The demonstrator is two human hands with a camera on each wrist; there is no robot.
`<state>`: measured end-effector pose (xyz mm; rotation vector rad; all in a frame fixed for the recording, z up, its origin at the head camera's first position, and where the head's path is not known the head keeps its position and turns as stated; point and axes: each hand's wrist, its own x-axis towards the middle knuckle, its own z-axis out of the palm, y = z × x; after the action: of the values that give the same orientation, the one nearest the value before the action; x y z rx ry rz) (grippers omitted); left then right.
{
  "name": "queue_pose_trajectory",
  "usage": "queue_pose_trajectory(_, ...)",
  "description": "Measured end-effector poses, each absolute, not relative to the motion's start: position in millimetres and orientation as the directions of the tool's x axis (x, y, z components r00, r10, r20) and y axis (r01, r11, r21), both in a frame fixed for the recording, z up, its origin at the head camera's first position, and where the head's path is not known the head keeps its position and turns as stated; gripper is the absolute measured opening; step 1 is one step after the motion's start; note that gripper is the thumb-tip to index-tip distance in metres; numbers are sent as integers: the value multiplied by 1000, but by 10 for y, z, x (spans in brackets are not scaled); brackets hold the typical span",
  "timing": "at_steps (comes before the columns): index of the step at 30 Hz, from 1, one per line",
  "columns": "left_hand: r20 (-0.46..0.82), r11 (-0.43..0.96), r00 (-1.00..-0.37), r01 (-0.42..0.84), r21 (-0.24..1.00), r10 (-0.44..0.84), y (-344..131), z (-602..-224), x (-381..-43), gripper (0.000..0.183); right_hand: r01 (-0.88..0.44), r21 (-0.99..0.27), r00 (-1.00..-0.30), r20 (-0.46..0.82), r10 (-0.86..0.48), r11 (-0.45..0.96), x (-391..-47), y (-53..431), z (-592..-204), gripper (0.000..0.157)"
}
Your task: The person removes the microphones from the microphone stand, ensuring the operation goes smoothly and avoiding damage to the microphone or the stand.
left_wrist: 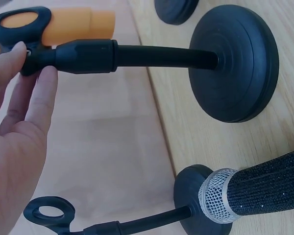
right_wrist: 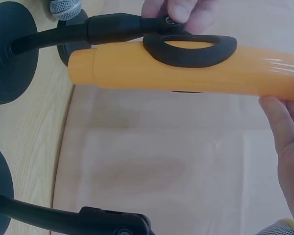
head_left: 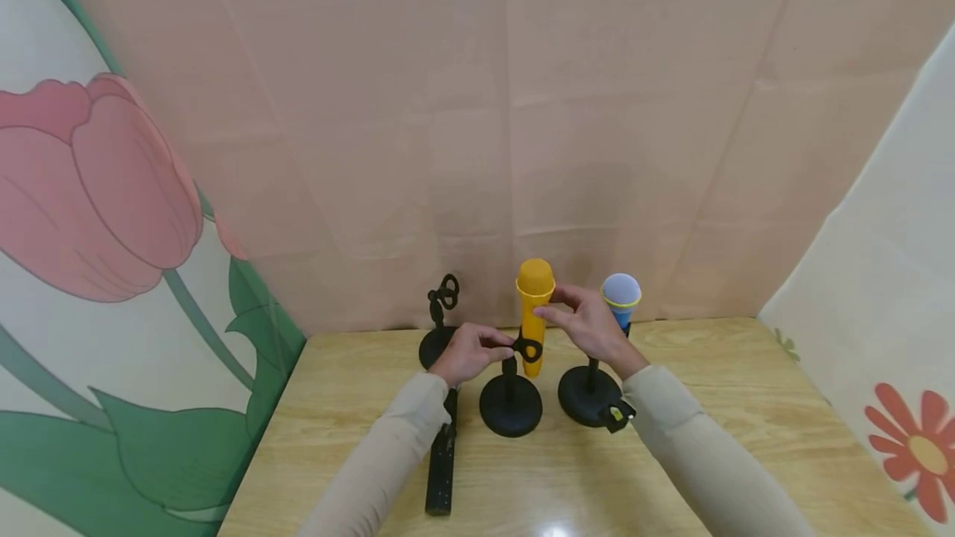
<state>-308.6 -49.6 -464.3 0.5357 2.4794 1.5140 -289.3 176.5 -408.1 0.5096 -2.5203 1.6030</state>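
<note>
Altogether, we count three stands (head_left: 584,398) and three microphones (head_left: 622,289); our left hand (head_left: 472,352) pinches the middle stand (head_left: 511,408), our right hand (head_left: 594,326) grips the yellow microphone (head_left: 534,318).

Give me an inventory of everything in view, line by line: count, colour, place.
Table: 1, pale wood, bottom of the head view
Left stand: 1, black, towards the table's back
Middle stand: 1, black, centre
Right stand: 1, black, right of centre
Yellow microphone: 1, yellow-orange, roughly upright at the middle stand
Blue microphone: 1, blue with pale head, at the right stand's top
Black microphone: 1, black with silver head, before the left stand
Backdrop: 1, pinkish beige, behind
Flowered panels: 2, white with flowers, either side
Sleeves: 2, beige, both forearms
Left grip: 1, bare, pinching the middle stand near its top
Right grip: 1, bare, holding the yellow microphone
</note>
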Motion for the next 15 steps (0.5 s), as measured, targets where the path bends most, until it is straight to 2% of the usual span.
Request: queue_pose_trajectory(15,39,414,-915,219,883,402,-503,-4648,-3094,12,-354,-854,-932,287,-221,382,-2913,1764,-3969,43)
